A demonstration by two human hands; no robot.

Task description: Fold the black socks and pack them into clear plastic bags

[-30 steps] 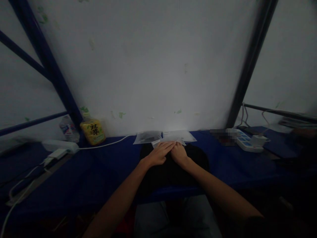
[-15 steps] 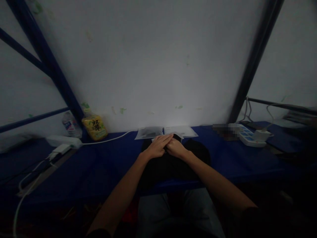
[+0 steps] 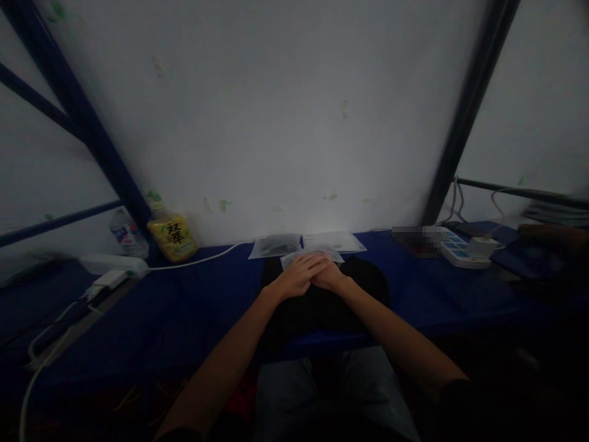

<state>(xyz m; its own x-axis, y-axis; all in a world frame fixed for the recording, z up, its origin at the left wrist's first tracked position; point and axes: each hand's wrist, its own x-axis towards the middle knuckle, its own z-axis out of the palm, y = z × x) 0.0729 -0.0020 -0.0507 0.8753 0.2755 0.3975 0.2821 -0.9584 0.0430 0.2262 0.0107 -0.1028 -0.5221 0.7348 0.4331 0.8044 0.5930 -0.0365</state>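
Hands: my left hand (image 3: 298,277) and right hand (image 3: 328,277) lie overlapped at the front pouch (image 3: 307,255); I cannot tell if they grip it.
Pouches: three, clear plastic; the dark-filled pouch (image 3: 275,246) and pale pouch (image 3: 334,242) lie just behind, on the blue tabletop (image 3: 216,307).

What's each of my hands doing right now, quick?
Left hand: open, fingers on the plastic bag, no clear grip.
Right hand: partly under the left, cannot tell.

Left hand (image 3: 298,276) over right hand (image 3: 329,277)
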